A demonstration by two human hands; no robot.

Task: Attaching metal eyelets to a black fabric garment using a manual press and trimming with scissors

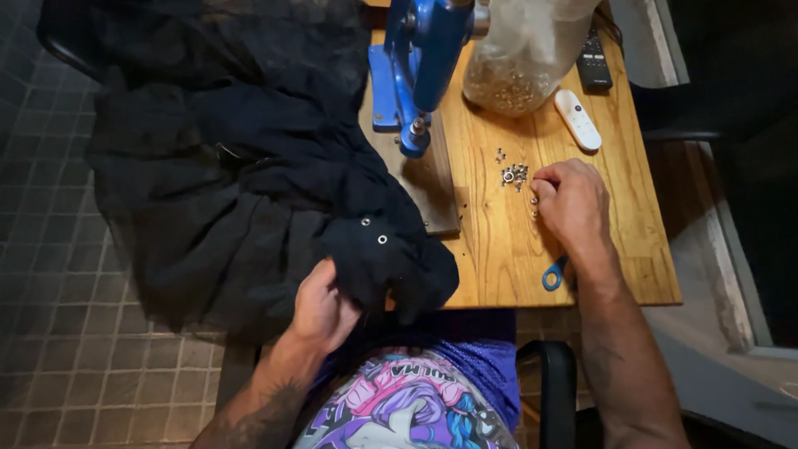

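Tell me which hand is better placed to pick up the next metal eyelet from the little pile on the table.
Right. The right hand already rests beside the eyelet pile, fingertips at its edge. The left hand is gripping the dark fabric across the blue press.

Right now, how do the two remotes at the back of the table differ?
The white remote is pale, rounded and fully in view, lying at a slant in the open. The black remote is dark, squarer-edged, lies further back and is partly hidden by the clear bag of metal pieces. Both lie flat on the wooden table.
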